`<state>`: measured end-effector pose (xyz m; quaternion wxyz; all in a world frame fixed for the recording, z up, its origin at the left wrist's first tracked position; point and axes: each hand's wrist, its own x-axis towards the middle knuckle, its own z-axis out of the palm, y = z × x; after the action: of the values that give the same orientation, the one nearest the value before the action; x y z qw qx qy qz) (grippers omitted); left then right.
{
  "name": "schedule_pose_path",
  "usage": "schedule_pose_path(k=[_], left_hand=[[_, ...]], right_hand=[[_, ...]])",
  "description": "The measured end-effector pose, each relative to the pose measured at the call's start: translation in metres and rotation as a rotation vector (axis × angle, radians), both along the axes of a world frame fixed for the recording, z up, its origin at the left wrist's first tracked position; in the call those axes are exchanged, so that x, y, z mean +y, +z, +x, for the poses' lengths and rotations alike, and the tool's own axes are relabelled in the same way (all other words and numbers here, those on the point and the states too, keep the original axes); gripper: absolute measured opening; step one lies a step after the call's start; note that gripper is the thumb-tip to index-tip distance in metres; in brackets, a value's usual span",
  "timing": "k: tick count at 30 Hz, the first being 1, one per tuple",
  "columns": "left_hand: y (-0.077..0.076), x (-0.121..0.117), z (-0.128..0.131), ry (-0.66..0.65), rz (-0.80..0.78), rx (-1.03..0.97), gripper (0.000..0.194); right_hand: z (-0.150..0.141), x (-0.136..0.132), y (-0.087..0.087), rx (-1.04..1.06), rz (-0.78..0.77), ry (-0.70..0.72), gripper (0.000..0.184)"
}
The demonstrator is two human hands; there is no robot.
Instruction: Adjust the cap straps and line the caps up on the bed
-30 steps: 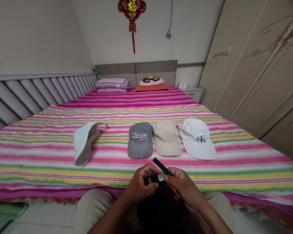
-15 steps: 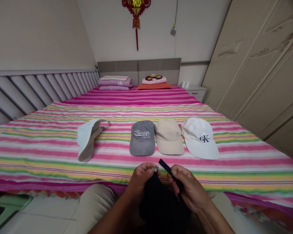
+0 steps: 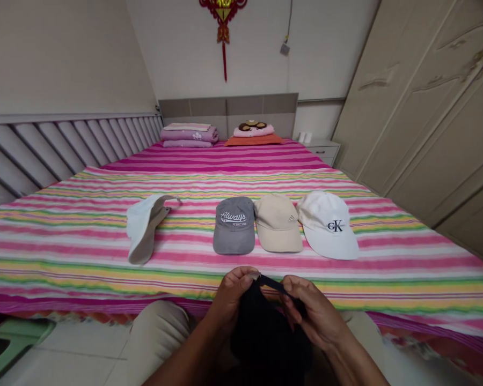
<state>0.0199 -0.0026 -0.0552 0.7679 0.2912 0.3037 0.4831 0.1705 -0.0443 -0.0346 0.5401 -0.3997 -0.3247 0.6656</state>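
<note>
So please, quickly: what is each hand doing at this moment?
Left hand: closed, pinching the black cap at its strap end.
Right hand: closed on the cap's black strap, fingers curled around it.

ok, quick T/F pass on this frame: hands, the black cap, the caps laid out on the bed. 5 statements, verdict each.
1. Both hands hold the black cap over the lap. True: the left hand and right hand both grip it at its strap.
2. Three caps lie side by side in a row on the bed. True: the grey cap, beige cap and white cap.
3. The white cap is in the middle of that row. False: the beige one is; the white cap is at the right end.
4. The pale sun hat touches the grey cap. False: it lies apart, to the left.
5. The black cap rests on the bed. False: it is held in front of the bed.
</note>
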Motion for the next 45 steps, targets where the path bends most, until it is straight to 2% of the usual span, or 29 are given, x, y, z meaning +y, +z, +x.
schedule_pose_path(k=[24, 29, 39, 45], left_hand=[[0.005, -0.003, -0.001, -0.029, 0.004, 0.001, 0.028], [0.006, -0.003, -0.003, -0.036, 0.035, 0.008, 0.026], [0.004, -0.003, -0.007, -0.114, 0.16, 0.093, 0.018], [0.004, -0.002, -0.012, -0.102, 0.232, 0.181, 0.018]], right_hand=[[-0.004, -0.001, 0.002, -0.023, -0.017, -0.012, 0.02], [-0.005, -0.001, -0.001, -0.015, -0.015, -0.009, 0.022], [-0.001, 0.0, 0.004, -0.233, 0.054, 0.08, 0.034], [0.0, 0.003, 0.002, -0.266, 0.054, 0.075, 0.037]])
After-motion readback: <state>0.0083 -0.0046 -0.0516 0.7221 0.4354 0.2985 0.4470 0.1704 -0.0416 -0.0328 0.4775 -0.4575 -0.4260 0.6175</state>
